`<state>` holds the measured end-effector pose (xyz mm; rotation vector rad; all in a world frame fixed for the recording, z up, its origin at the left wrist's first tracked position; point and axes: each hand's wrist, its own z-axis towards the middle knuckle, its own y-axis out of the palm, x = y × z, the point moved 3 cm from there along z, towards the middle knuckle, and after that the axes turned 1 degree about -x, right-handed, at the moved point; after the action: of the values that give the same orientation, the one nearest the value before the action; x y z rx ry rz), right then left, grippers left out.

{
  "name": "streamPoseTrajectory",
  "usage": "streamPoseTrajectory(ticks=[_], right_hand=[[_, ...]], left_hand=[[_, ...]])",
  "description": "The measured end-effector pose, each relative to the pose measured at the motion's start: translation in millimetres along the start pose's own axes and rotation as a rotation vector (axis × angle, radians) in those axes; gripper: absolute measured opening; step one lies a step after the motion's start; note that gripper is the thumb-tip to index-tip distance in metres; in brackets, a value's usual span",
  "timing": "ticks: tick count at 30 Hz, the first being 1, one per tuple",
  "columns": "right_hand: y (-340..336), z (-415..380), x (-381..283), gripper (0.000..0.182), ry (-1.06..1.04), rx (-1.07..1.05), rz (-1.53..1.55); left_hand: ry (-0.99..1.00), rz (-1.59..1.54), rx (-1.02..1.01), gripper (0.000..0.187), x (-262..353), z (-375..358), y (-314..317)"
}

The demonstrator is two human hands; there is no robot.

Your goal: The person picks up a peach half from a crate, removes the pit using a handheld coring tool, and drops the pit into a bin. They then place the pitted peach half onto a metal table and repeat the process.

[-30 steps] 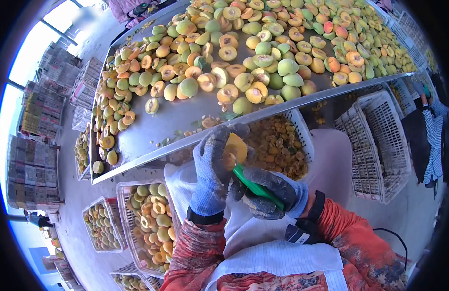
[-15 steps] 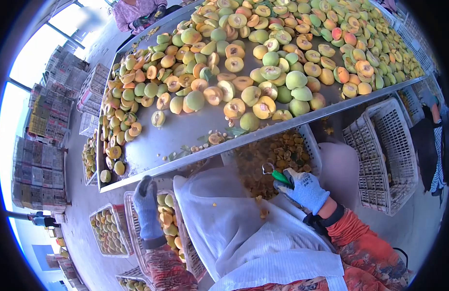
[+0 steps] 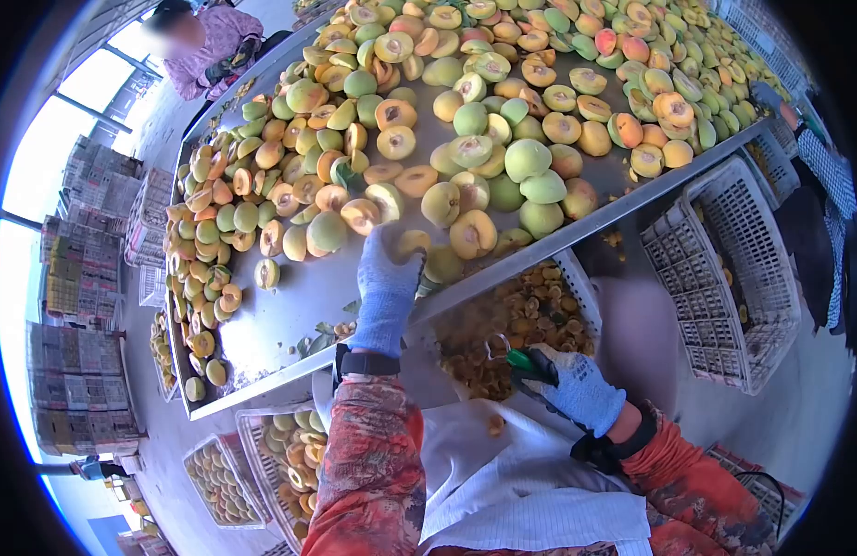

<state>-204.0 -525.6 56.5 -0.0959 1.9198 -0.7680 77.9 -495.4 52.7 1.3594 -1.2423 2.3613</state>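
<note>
The left hand (image 3: 390, 273) is stretched forward over the near edge of the table (image 3: 262, 329), fingers down at a halved fruit (image 3: 412, 243) — touching it, by the look of things, though blur keeps me from telling whether they've closed on it. That fruit lies straight beyond the left wrist, well away from the right hand (image 3: 581, 389), so the left is clearly the nearer. It's roundish, and I can't make out a long axis.

The right hand is wrapped round a green-handled tool (image 3: 521, 362). Its length runs leftward out of the fist, the thin metal loop at the tip hanging above the scrap crate (image 3: 579, 283), apart from any fruit on the table.

The table edge hides part of that crate, and the left sleeve (image 3: 373, 454) covers some of the fruit crate (image 3: 263, 482). Farther out, a co-worker (image 3: 226, 42) sits across the table — too small to read their hands — and another person (image 3: 822, 185) at the right is partly cut off.
</note>
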Motion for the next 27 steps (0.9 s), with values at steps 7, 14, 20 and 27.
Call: streamPoseTrajectory(ticks=[7, 14, 20, 27], right_hand=[[20, -11, -24, 0.040, -0.100, -0.017, 0.374], [15, -20, -106, 0.047, -0.457, 0.133, -0.210], [28, -22, -133, 0.047, -0.597, 0.164, -0.405], [30, -26, -137, 0.044, -0.632, 0.162, -0.450]], left_hand=[[-0.420, -1.425, 0.195, 0.062, 40, -79, -99], [-0.593, -1.641, 0.100, 0.049, 31, -156, -89], [-0.631, -1.346, 0.034, 0.051, 70, -175, -91], [-0.653, -1.120, -0.036, 0.042, 94, -180, -105]])
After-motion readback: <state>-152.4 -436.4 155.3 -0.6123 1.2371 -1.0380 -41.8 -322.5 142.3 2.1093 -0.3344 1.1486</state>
